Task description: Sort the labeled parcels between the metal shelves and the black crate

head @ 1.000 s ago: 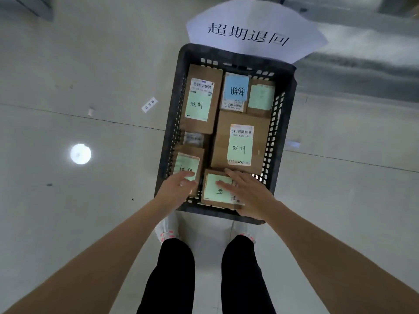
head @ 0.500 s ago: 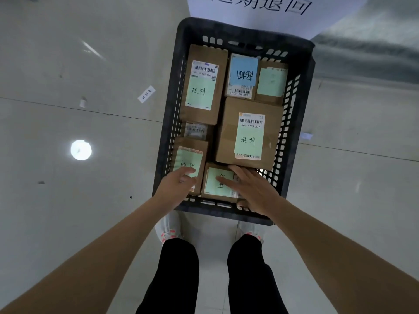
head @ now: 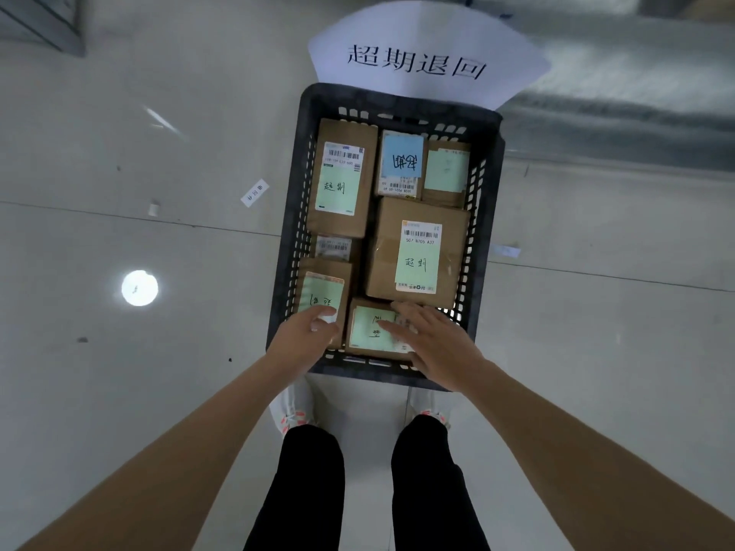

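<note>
Matt black plastic crate (head: 292, 216), cardboard parcels (head: 417, 252), glossy grey floor (head: 119, 113)

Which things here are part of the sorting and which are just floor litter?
Job: black crate; labeled parcels inside, such as the big box; white sign; left hand; right hand.
Lying about: paper slip; small scrap; strip.
</note>
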